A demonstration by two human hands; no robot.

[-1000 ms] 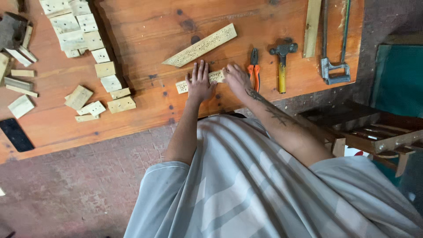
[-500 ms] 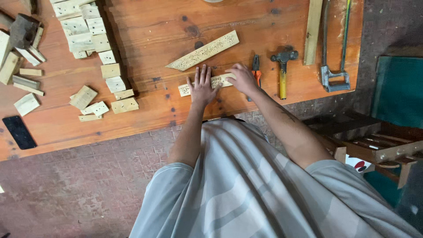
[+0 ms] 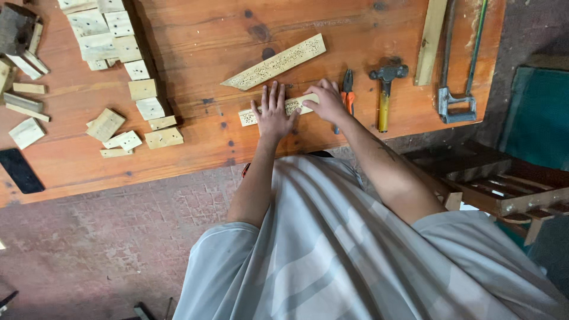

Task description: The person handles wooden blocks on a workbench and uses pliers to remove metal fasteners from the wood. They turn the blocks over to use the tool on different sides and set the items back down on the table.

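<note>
Wooden strips [image 3: 278, 61]: 2 | hands [image 3: 274, 112]: 2, pressing nearer strip [image 3: 248, 117] | hammer [image 3: 386, 89]: 1

Woodworking shop. Evidence: broad orange-stained plank surface [image 3: 195, 35], knotted and scuffed; many small cut wood blocks [image 3: 127, 71] in rows and loose piles at its left end; two pale wood strips, the longer one [image 3: 275, 62] cut to a point; hand tools laid out at the right end, namely pliers [image 3: 345, 95], hammer [image 3: 385, 95] with yellow handle, hacksaw [image 3: 459, 77], and a length of batten [image 3: 430, 41]. Rough brick-paved floor [image 3: 106, 237] below; slatted wooden frame [image 3: 504, 189] beside the surface.
</note>
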